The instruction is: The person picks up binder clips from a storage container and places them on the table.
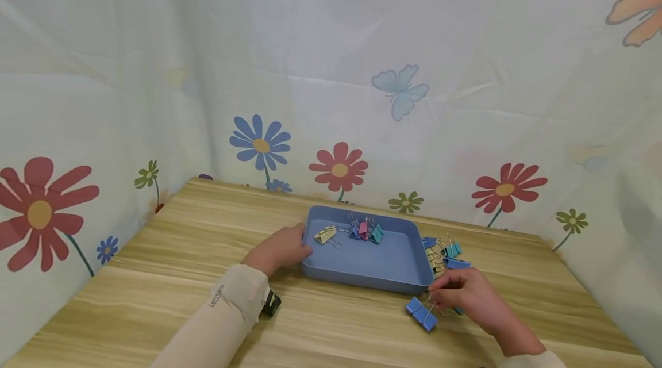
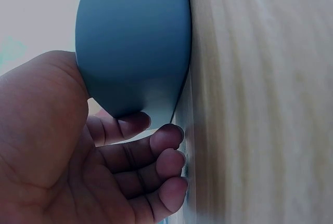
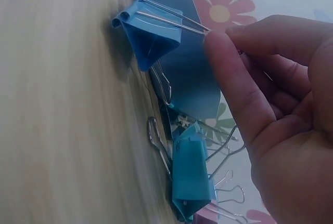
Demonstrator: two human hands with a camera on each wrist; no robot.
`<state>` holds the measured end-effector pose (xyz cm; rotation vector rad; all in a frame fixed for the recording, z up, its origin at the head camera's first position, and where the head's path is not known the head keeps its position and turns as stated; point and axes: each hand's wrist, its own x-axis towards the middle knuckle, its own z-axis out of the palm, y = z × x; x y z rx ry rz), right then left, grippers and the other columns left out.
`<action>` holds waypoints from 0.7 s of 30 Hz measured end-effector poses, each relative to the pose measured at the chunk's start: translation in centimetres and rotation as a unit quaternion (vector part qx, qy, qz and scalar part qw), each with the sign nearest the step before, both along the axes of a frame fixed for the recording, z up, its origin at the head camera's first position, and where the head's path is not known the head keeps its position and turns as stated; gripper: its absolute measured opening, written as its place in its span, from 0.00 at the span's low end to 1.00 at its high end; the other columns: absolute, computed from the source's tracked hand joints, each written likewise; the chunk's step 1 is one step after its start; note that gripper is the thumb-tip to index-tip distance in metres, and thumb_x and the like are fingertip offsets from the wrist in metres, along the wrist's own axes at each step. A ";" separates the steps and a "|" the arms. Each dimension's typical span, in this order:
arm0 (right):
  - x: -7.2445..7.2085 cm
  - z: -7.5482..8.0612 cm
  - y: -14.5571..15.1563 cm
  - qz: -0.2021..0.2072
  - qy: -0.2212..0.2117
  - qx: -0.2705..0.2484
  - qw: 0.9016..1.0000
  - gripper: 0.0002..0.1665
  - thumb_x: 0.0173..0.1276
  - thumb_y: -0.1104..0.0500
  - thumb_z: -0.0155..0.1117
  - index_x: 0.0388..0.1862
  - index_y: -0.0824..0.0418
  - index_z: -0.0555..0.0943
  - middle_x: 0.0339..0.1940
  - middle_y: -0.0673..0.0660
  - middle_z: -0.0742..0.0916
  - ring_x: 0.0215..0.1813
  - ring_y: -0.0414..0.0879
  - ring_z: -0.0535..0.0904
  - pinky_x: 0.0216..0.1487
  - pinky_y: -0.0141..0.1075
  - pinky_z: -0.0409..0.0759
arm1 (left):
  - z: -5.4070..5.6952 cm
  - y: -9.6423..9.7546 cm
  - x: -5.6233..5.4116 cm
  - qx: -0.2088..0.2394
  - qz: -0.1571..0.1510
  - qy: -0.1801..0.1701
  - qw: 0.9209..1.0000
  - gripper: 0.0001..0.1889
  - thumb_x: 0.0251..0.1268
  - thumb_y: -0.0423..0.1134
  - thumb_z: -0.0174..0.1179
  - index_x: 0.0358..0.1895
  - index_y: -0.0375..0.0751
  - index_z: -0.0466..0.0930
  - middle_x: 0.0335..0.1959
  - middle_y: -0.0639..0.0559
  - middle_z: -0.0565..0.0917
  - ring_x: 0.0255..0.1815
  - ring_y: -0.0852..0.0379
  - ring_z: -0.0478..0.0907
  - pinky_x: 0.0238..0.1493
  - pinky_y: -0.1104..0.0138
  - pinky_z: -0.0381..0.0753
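My left hand (image 1: 279,248) grips the left end of a shallow blue tray (image 1: 385,259), thumb over the rim and index finger against the outer wall (image 2: 132,42). Inside the tray, toward the back, lie a yellow binder clip (image 1: 326,234) and a small group in blue, pink (image 1: 364,231) and teal. Just off the tray's front right corner, my right hand (image 1: 473,299) pinches a large blue binder clip (image 1: 421,314) by its wire handle between thumb and index finger. In the right wrist view its blue body (image 3: 153,34) hangs close over the tabletop.
Several more binder clips, blue (image 1: 457,264), teal (image 1: 452,250) and yellow, are heaped against the tray's right side, partly behind my right hand. A teal clip (image 3: 190,174) stands near that hand. A flowered curtain (image 1: 310,69) encloses the wooden table (image 1: 170,276) at the back and sides.
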<state>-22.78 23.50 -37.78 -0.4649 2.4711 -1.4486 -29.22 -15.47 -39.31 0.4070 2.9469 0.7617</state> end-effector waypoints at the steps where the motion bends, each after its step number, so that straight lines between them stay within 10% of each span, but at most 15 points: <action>1: 0.0 0.0 0.1 -0.002 0.002 0.002 1.000 0.18 0.65 0.61 0.64 0.44 0.77 0.80 0.38 0.63 0.86 0.33 0.48 0.85 0.38 0.42 0.84 | 0.0 0.0 0.0 0.001 0.000 -0.001 1.000 0.28 0.64 0.43 0.54 0.64 0.29 0.66 0.51 0.41 0.81 0.40 0.53 0.74 0.50 0.58 0.75; 21: 0.4 0.0 -1.4 -0.100 0.075 0.158 0.979 0.05 0.62 0.62 0.67 0.35 0.63 0.87 0.32 0.53 0.88 0.31 0.42 0.84 0.32 0.33 0.81 | 0.3 0.0 0.3 0.002 0.000 -0.004 1.000 0.30 0.63 0.43 0.54 0.65 0.29 0.64 0.54 0.40 0.80 0.40 0.53 0.74 0.50 0.58 0.75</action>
